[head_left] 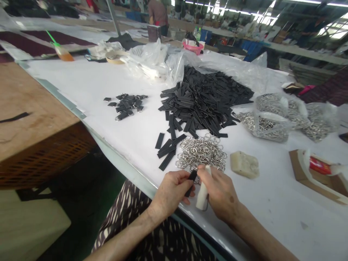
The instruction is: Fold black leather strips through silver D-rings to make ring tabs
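A left hand [172, 191] pinches a black strip [193, 175] in a tight grip at lower centre, the right hand [219, 191] closed round a white tool [201, 199], as a ringed batch [127, 105] left of centre looks finished and a larger heap of strips [208, 98], upper centre, seems undone.

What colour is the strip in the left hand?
Black: the strip in the left hand shows best in the head view.

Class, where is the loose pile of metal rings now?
In the head view, the pile of metal rings lies right of centre, just beyond the right hand, with the black strips behind it and a pale block to its right.
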`<state>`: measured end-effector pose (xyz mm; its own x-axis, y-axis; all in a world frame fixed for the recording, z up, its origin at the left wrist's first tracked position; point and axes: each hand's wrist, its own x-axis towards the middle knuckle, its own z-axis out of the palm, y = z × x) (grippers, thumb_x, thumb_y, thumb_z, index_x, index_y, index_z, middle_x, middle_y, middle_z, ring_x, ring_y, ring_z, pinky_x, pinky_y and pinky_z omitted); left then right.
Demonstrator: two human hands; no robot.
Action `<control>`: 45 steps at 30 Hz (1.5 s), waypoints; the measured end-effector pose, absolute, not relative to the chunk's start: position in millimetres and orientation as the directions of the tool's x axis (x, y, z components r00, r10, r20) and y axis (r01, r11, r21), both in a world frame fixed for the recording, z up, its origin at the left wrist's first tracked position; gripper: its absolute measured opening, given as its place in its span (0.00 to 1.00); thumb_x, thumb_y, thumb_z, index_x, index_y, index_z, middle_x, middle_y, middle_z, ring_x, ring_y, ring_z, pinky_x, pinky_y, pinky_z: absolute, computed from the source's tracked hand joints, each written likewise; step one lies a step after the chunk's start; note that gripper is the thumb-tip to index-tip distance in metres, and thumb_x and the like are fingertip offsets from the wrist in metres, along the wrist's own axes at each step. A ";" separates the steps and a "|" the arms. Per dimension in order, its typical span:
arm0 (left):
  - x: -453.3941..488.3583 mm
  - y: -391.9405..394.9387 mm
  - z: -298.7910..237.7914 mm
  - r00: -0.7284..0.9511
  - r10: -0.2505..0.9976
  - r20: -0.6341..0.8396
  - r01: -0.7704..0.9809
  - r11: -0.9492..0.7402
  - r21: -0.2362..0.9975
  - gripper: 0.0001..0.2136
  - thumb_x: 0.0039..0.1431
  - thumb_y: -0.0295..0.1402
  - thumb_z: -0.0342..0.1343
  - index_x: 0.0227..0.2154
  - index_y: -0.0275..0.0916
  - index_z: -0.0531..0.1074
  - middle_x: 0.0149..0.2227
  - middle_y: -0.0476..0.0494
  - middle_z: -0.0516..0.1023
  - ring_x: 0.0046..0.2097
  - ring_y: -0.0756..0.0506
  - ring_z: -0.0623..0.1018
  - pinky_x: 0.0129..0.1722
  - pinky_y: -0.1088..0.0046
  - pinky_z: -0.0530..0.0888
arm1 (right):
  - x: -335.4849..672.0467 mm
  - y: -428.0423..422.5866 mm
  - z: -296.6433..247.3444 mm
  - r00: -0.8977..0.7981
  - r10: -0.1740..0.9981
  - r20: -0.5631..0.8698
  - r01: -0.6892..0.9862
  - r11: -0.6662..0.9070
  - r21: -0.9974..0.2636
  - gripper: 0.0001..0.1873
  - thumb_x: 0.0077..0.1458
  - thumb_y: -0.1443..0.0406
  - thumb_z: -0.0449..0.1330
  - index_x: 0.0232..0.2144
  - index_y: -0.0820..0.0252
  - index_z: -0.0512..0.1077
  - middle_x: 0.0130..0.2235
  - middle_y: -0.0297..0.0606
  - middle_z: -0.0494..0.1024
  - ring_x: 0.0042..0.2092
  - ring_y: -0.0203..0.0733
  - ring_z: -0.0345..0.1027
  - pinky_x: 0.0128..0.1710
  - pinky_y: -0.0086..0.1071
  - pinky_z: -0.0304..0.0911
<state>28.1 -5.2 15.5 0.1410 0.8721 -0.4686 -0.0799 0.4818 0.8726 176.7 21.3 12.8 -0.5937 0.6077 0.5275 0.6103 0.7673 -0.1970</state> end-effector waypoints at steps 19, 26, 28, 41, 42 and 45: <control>23.7 -8.5 11.1 0.146 0.886 -0.440 -0.412 0.459 0.787 0.19 0.48 0.26 0.56 0.46 0.34 0.68 0.15 0.59 0.64 0.18 0.55 0.65 0.19 0.82 0.66 | 171.2 14.5 1.8 -0.684 0.289 0.670 0.510 0.846 0.155 0.03 0.54 0.72 0.54 0.31 0.62 0.67 0.37 0.52 0.79 0.38 0.50 0.73 0.31 0.38 0.66; 16.7 -7.2 5.5 0.184 0.881 -0.436 -0.488 0.467 0.737 0.16 0.50 0.28 0.58 0.43 0.37 0.67 0.24 0.49 0.76 0.27 0.47 0.77 0.24 0.72 0.75 | 175.5 12.8 -2.4 -0.538 0.607 0.584 0.477 0.791 -0.383 0.06 0.56 0.73 0.52 0.35 0.60 0.67 0.40 0.45 0.78 0.36 0.40 0.72 0.34 0.33 0.68; 15.6 -6.7 5.6 0.209 0.864 -0.459 -0.504 0.497 0.706 0.12 0.50 0.26 0.57 0.40 0.35 0.69 0.27 0.44 0.78 0.29 0.46 0.78 0.25 0.73 0.75 | 178.3 13.1 -3.8 -0.497 0.698 0.515 0.463 0.715 -0.523 0.06 0.56 0.72 0.53 0.36 0.59 0.67 0.42 0.43 0.77 0.37 0.39 0.72 0.35 0.33 0.68; 15.8 -7.6 5.4 0.160 0.824 -0.543 -0.733 0.468 0.493 0.07 0.47 0.19 0.55 0.31 0.31 0.74 0.26 0.43 0.80 0.26 0.50 0.77 0.31 0.78 0.72 | 164.7 15.7 0.7 -0.657 0.356 0.665 0.346 0.926 -0.153 0.09 0.55 0.77 0.51 0.29 0.62 0.68 0.36 0.46 0.78 0.38 0.43 0.70 0.36 0.35 0.67; 16.4 -7.8 5.9 0.167 0.821 -0.546 -0.734 0.474 0.487 0.08 0.47 0.19 0.55 0.31 0.31 0.74 0.27 0.43 0.80 0.26 0.50 0.77 0.31 0.77 0.72 | 165.2 16.0 -0.1 -0.642 0.366 0.673 0.329 0.925 -0.190 0.09 0.55 0.77 0.51 0.30 0.62 0.67 0.35 0.46 0.78 0.38 0.42 0.70 0.36 0.34 0.67; 16.9 -7.8 7.9 0.212 0.802 -0.558 -0.726 0.512 0.459 0.07 0.48 0.21 0.53 0.30 0.30 0.74 0.27 0.40 0.80 0.28 0.48 0.78 0.32 0.74 0.73 | 168.5 15.5 -1.3 -0.611 0.452 0.650 0.300 0.892 -0.338 0.10 0.55 0.78 0.50 0.33 0.61 0.66 0.33 0.42 0.77 0.38 0.41 0.69 0.37 0.33 0.68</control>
